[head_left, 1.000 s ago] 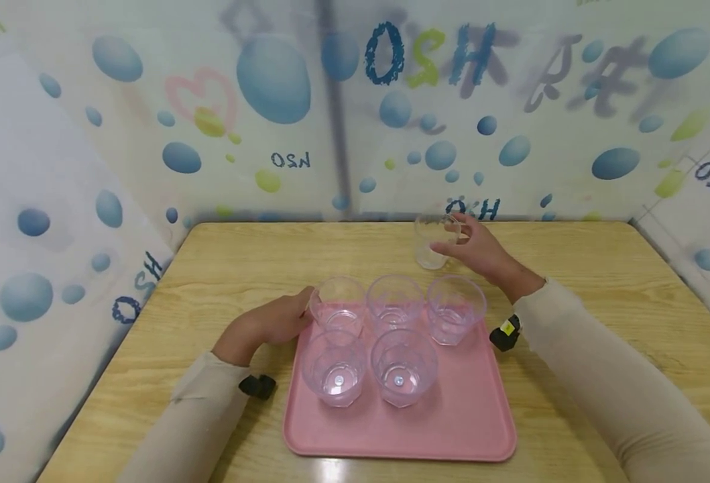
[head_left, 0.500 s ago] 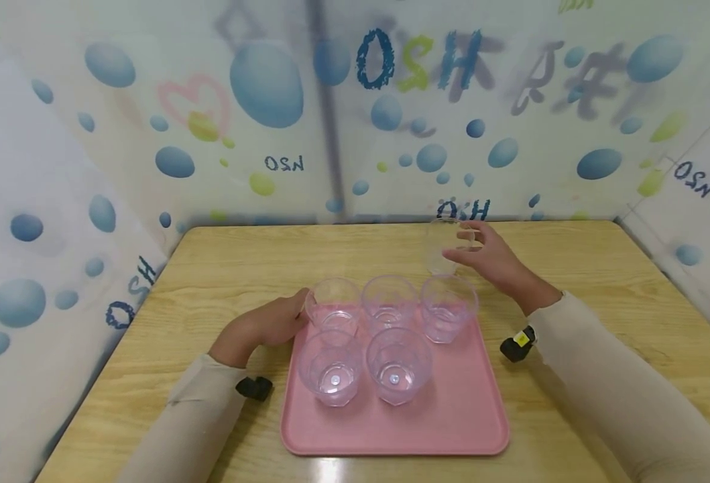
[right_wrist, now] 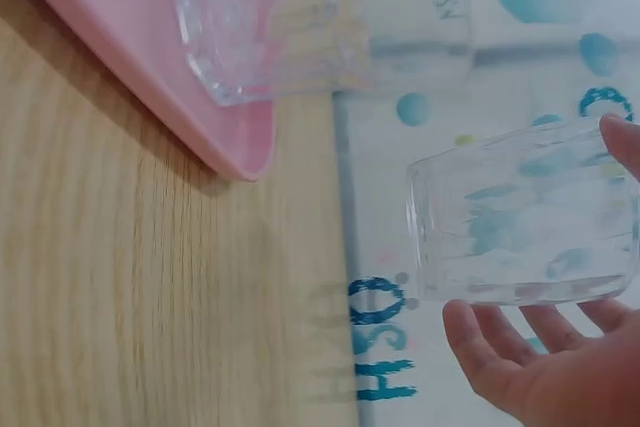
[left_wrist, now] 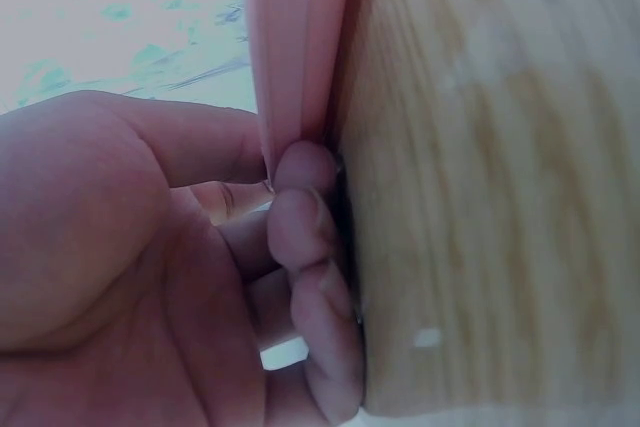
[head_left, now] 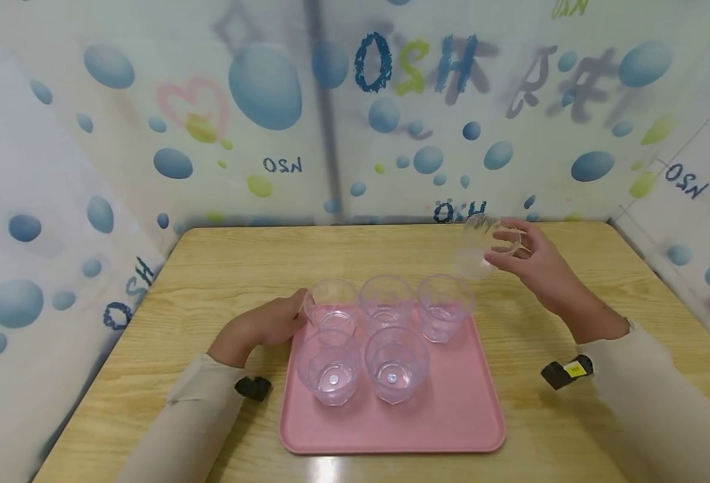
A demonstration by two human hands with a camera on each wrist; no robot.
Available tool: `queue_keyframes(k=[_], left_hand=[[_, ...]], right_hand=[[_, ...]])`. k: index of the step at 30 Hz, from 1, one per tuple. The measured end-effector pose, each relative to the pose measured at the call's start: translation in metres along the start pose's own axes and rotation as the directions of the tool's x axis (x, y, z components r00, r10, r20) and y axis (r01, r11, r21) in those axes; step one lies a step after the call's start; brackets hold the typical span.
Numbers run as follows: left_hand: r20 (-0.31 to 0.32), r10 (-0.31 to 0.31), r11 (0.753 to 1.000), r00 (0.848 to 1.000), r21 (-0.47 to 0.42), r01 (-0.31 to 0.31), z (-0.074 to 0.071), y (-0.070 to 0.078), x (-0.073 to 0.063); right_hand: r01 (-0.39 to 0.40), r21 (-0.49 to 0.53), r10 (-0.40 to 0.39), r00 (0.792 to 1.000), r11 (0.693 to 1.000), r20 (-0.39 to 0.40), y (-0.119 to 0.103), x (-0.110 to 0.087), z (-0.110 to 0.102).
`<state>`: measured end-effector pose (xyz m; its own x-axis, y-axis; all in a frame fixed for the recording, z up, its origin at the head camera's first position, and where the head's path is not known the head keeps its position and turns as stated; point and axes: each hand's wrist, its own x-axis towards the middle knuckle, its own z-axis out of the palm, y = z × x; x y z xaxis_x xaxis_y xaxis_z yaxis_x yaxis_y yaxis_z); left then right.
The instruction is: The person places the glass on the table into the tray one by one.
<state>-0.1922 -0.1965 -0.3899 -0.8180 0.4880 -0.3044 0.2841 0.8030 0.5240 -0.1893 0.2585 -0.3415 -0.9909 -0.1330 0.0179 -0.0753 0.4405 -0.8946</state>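
My right hand [head_left: 542, 265] grips a clear plastic cup [head_left: 478, 248] by its side, behind and to the right of the pink tray [head_left: 451, 429]. In the right wrist view this cup [right_wrist: 520, 222] is off the table, with thumb and fingers on opposite sides. At the tray's far left corner, my left hand [head_left: 276, 318] pinches the rim; in the left wrist view the thumb lies along one side of the tray edge [left_wrist: 295, 47] and the fingertips [left_wrist: 300, 227] curl against its underside. Several clear cups stand upright on the tray, a back row [head_left: 387, 305] and two cups in front [head_left: 393, 365].
The tray lies on a wood-grain table [head_left: 240, 268]. A patterned wall [head_left: 342, 134] with blue and green drops and lettering rises along the table's back edge. Side walls enclose the left and right.
My right hand has moved to the right with the cup, which has risen from the table and tilted. The left hand stays at the tray corner. The view has shifted slightly.
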Motion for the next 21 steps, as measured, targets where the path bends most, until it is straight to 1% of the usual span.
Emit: queue_keyframes(k=[8, 12, 15, 17, 19, 21], left_hand=[[-0.004, 0.013, 1.000, 1.000, 0.005, -0.013, -0.002, 0.003, -0.002], [-0.003, 0.004, 1.000, 1.000, 0.001, -0.004, -0.002, 0.004, -0.002], [-0.002, -0.003, 1.000, 1.000, -0.001, 0.003, -0.002, 0.005, -0.003], [-0.001, 0.000, 1.000, 1.000, 0.006, 0.000, -0.003, 0.005, -0.003], [-0.003, 0.000, 1.000, 1.000, 0.012, 0.000, -0.003, 0.005, -0.003], [-0.002, -0.003, 1.000, 1.000, 0.016, 0.003, -0.002, 0.004, -0.002]], right_hand=[[0.057, -0.011, -0.057, 0.998, 0.998, -0.025, -0.004, -0.039, -0.010], [0.103, -0.026, -0.104, 0.994, 0.994, -0.018, -0.003, -0.058, -0.011], [0.127, -0.036, -0.127, 0.992, 0.991, 0.004, -0.001, -0.071, -0.011], [0.140, -0.018, -0.140, 0.990, 0.990, 0.023, 0.001, -0.078, -0.010], [0.152, 0.015, -0.153, 0.987, 0.988, 0.049, 0.002, -0.085, -0.008], [0.158, 0.071, -0.164, 0.983, 0.985, 0.087, 0.003, -0.091, -0.005]])
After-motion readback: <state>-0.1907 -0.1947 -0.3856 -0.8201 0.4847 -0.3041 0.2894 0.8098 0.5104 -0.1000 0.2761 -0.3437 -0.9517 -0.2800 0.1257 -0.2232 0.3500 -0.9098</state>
